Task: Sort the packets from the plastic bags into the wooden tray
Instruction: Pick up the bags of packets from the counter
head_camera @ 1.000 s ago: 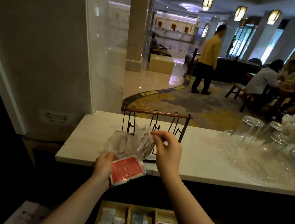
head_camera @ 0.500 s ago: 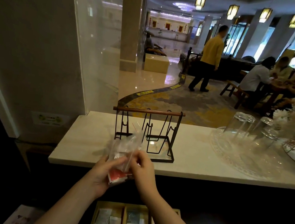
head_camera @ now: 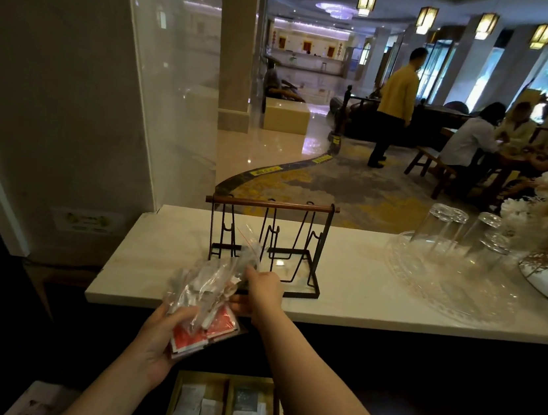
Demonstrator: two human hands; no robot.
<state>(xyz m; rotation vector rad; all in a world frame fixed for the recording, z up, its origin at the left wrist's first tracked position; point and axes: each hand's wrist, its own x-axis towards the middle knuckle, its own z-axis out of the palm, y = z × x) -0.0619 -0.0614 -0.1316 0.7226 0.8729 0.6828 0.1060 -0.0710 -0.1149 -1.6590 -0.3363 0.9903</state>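
Packets (head_camera: 205, 335) sit in plastic bags (head_camera: 207, 285) we cradle in our left hand (head_camera: 160, 334); our right hand (head_camera: 260, 292) pinches the bag's top to open it above the wooden tray (head_camera: 227, 379).

Left hand (head_camera: 160, 338) grips red packets (head_camera: 205, 333) and crumpled plastic bags (head_camera: 208, 282); right hand (head_camera: 260, 292) pinches the bags. Wooden tray (head_camera: 229, 379) near, below, holding white and dark packets. Metal rack (head_camera: 268, 244) on counter (head_camera: 352, 286) beyond.
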